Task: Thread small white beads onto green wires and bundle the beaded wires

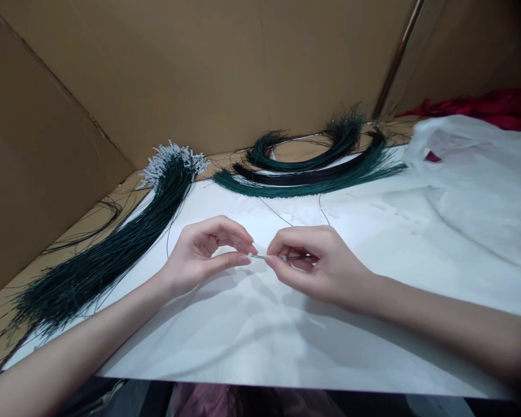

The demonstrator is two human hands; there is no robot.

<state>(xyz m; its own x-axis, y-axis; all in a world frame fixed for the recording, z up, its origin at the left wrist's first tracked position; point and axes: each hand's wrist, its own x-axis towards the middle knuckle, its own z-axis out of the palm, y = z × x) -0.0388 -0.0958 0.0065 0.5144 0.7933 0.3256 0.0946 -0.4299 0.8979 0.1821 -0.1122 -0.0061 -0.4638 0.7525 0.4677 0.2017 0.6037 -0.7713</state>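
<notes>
Head: left fingers (232,260) and right fingers (283,270) in a pinch on thin, straight, white-tipped wire (259,256)

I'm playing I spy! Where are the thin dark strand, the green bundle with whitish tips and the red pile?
Thin dark strand (259,256): head view, bare stretch between left hand (193,255) and right hand (330,260).
Green bundle (113,252): head view, middle of its length.
Red pile (490,109): head view, its middle.

A single head-worn camera looked forward and steeply down from the near side of the white worktop (226,341), whose front edge crossed the bottom of its view. It sat close to the left hand (195,258) and right hand (330,266), both near mid-view, and faced cardboard walls (200,69) beyond.
</notes>
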